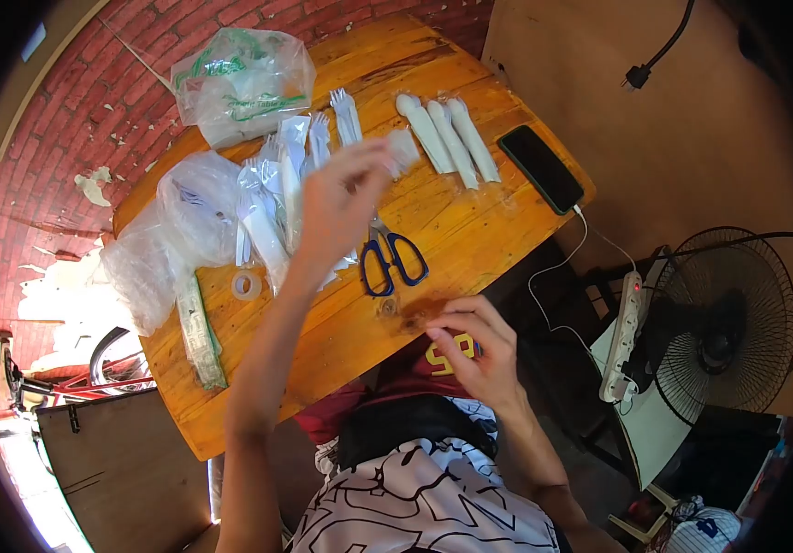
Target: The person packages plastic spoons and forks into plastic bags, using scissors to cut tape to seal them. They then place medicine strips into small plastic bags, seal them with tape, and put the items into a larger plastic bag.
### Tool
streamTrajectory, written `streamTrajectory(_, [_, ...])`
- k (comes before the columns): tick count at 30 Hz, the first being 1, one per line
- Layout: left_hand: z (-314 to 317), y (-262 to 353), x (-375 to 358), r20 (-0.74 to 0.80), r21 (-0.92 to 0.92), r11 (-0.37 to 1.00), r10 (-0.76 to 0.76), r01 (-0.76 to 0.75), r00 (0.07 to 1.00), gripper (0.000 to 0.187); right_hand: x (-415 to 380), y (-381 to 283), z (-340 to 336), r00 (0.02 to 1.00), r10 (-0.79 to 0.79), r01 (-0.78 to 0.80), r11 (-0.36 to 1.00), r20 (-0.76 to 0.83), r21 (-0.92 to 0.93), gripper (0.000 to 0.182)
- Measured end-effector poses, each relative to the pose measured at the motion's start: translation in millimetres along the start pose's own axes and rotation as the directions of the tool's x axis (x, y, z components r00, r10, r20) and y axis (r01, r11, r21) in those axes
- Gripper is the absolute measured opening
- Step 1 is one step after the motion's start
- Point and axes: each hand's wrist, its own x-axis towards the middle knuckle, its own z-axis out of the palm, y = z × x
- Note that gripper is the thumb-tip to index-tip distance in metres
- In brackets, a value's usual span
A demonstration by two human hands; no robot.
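My left hand (346,195) reaches over the table, its fingers blurred and pinched on a small piece of clear plastic (403,152). Right of that plastic lie several wrapped white utensils (453,140), rolled in clear film. Beneath and left of my left hand are white plastic forks (263,217) in clear wrapping, partly hidden by my wrist. Blue-handled scissors (393,263) rest below it, blades partly covered. Over the table's near edge, my right hand (479,348) is loosely curled, thumb and fingers slightly apart, with nothing visible in them.
On the wooden table (341,341) are a green-printed plastic bag (244,88), another clear bag (195,207), a tape roll (246,285), a long plastic packet (196,336) and a charging phone (541,169). A power strip (622,336) and a fan (727,323) stand right.
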Motion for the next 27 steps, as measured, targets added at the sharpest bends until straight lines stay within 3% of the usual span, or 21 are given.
streamTrajectory(1, [-11,-1,13,-0.07,-0.137,0.99,0.006,-0.016,0.998,0.025,0,4,-5,1.0,0.009,-0.009,1.0,-0.011,-0.002,0.016])
streamTrajectory(3, [-47,14,32,-0.125,-0.185,0.974,-0.153,0.128,0.98,0.029,0,8,-13,1.0,0.009,-0.01,1.0,-0.023,-0.026,0.017])
streamTrajectory(4, [-60,18,41,-0.197,-0.285,0.954,-0.152,0.092,0.968,0.033,-1,11,-15,0.999,0.025,-0.026,0.999,-0.026,-0.022,0.017])
streamTrajectory(6, [-101,25,49,-0.142,-0.513,0.857,-0.147,0.054,0.979,0.033,-6,15,-15,0.998,0.055,-0.056,0.998,-0.033,-0.014,0.017])
streamTrajectory(9, [-146,48,43,-0.142,-0.641,0.767,-0.144,0.02,0.979,0.034,-9,12,-13,0.992,0.118,-0.117,0.992,-0.033,0.036,0.017])
streamTrajectory(12, [-171,66,21,-0.381,-0.393,0.908,-0.016,-0.146,0.924,0.033,-10,16,-8,0.997,0.061,-0.062,0.998,-0.036,-0.002,0.017])
streamTrajectory(15, [-154,76,-8,-0.506,0.102,0.99,0.135,-0.097,0.852,0.029,-10,16,-6,0.998,0.061,-0.061,0.998,-0.025,-0.001,0.017])
streamTrajectory(17, [-147,54,-37,-0.227,0.458,0.887,0.182,-0.06,0.957,0.027,-8,17,-7,0.996,0.083,-0.083,0.997,-0.022,0.009,0.017])
streamTrajectory(19, [-140,37,-58,0.03,0.692,0.711,0.14,-0.122,0.99,0.032,-7,17,-8,0.993,0.118,-0.117,0.993,-0.015,0.033,0.017])
streamTrajectory(21, [-134,31,-69,0.234,0.806,0.543,0.072,-0.235,0.97,0.041,-4,20,-11,0.996,0.082,-0.082,0.997,-0.023,0.003,0.017])
streamTrajectory(24, [-136,44,-69,0.219,0.769,0.598,0.085,-0.226,0.972,0.047,-3,22,-16,0.993,0.111,-0.111,0.994,-0.036,-0.005,0.016])
streamTrajectory(27, [-126,55,-50,0.083,0.717,0.661,0.23,-0.219,0.97,0.042,-1,27,-18,0.994,0.092,-0.094,0.995,-0.056,-0.024,0.016])
